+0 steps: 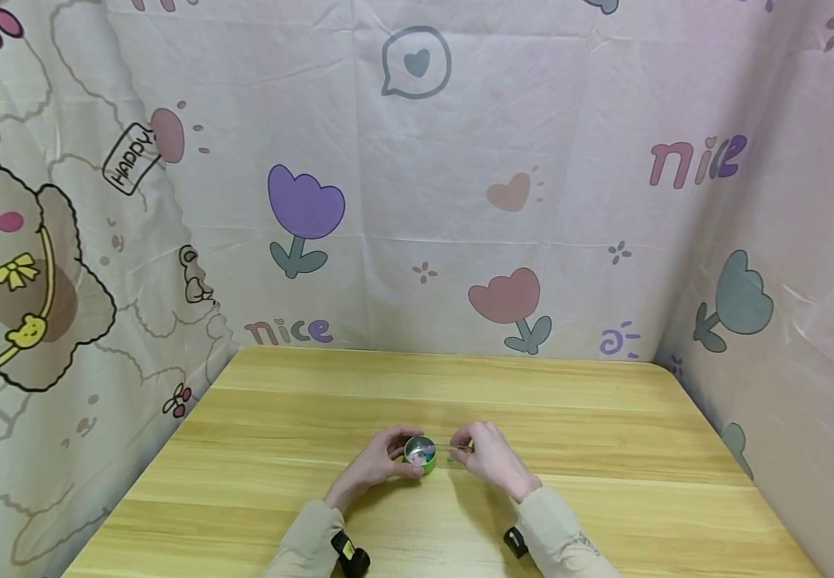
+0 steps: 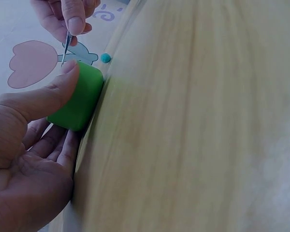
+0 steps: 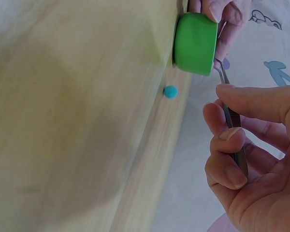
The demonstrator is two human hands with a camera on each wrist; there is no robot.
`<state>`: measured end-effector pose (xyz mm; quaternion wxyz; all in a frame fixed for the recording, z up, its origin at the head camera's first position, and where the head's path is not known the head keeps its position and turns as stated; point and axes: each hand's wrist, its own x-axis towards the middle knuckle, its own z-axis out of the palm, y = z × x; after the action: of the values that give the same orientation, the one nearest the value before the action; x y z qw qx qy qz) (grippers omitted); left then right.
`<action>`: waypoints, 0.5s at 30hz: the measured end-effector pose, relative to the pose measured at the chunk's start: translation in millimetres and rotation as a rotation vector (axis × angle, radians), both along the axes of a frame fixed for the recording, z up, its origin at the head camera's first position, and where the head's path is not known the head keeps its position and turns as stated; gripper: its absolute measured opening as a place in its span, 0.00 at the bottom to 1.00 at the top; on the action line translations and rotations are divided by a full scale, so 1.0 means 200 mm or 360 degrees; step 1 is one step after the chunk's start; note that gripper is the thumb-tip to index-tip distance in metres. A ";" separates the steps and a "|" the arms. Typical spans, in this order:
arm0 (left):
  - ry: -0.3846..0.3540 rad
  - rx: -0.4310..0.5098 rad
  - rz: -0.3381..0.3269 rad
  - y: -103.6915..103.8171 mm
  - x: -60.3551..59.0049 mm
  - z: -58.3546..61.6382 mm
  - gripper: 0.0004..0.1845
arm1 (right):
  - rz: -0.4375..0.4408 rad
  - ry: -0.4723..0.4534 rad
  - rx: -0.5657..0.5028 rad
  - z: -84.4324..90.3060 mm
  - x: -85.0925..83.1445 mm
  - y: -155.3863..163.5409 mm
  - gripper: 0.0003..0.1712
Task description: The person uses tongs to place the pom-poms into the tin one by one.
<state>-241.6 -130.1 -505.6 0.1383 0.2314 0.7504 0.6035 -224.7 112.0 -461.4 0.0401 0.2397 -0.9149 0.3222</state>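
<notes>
A small green bowl (image 1: 429, 466) with a shiny metallic inside stands on the table, with pinkish and teal bits showing in it. My left hand (image 1: 379, 463) grips it from the left, thumb on the near side and fingers round the far side. From the right, my right hand (image 1: 490, 456) pinches a pair of metal tweezers (image 3: 233, 118). Their bent tips reach the bowl's rim, and the very ends are hidden there in the right wrist view. One teal pom-pom (image 3: 170, 92) lies on the table just right of the bowl, below the tweezers.
The wooden table (image 1: 301, 401) runs back to a printed cloth (image 1: 417, 201) hung behind it and along both sides. Dark wrist devices are strapped at the left sleeve (image 1: 308, 534) and the right sleeve (image 1: 561, 530).
</notes>
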 end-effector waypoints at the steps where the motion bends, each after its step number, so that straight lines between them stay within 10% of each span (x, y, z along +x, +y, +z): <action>1: 0.0002 0.0002 -0.0001 0.00 0.00 0.00 0.36 | -0.0004 0.0003 0.0001 0.00 0.00 0.00 0.03; 15: 0.0009 0.0014 -0.0004 0.00 0.00 -0.01 0.35 | 0.0002 -0.0041 -0.0061 0.01 0.00 0.03 0.05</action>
<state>-242.2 -129.9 -507.0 0.1361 0.2348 0.7477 0.6060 -224.8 118.9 -460.4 0.0328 0.2353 -0.9089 0.3428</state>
